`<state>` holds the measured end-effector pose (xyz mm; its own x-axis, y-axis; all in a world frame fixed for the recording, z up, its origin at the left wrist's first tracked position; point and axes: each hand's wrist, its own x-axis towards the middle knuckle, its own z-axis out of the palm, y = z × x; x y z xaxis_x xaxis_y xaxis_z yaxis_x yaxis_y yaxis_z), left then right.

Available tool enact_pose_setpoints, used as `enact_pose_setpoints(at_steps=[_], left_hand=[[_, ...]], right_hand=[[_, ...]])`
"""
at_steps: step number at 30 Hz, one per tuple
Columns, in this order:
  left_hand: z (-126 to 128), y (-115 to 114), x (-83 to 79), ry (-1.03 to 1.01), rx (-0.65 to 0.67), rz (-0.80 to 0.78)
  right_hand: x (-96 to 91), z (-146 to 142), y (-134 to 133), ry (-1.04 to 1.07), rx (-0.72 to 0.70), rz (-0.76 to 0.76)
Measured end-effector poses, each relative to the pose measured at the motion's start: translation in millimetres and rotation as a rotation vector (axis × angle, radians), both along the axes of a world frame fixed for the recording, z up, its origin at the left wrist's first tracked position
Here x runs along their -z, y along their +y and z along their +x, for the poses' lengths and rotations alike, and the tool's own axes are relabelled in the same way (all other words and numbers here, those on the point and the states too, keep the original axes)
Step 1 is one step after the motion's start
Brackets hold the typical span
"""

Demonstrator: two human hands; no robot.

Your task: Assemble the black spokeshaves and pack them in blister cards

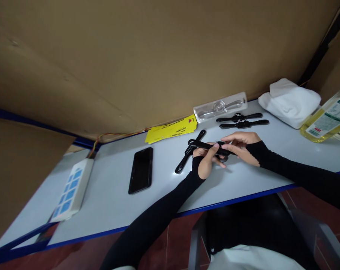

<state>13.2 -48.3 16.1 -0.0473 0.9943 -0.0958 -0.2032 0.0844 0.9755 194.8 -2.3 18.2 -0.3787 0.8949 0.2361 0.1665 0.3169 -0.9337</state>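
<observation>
A black spokeshave (199,144) is held above the table between both hands. My left hand (206,165) is closed around its middle, with the thumb on top. The fingers of my right hand (244,147) pinch at the body and right handle, partly covering them. Beside my left hand, another black spokeshave (184,162) lies slanted on the table. Farther back, beyond my right hand, a spokeshave (244,123) and one more black spokeshave (239,117) lie side by side.
Yellow printed cards (171,131) and a clear plastic blister pack (220,107) lie by the cardboard wall. A black phone (141,170) and a white power strip (72,189) are at left. A white cloth bundle (289,103) and a bottle of yellow liquid (324,120) stand at right.
</observation>
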Motion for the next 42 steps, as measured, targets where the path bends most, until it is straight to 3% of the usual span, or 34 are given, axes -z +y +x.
enact_pose_setpoints(at_steps=[3, 10, 42], left_hand=[[2.2, 0.6, -1.3, 0.032, -0.047, -0.005], [3.6, 1.0, 0.6, 0.011, -0.071, -0.001], [4.1, -0.1, -0.6, -0.041, -0.082, -0.002]], right_hand=[[0.6, -1.4, 0.3, 0.035, -0.048, -0.137], [2.9, -1.0, 2.2, 0.077, -0.062, -0.218], [1.7, 0.5, 3.4, 0.086, -0.062, -0.098]])
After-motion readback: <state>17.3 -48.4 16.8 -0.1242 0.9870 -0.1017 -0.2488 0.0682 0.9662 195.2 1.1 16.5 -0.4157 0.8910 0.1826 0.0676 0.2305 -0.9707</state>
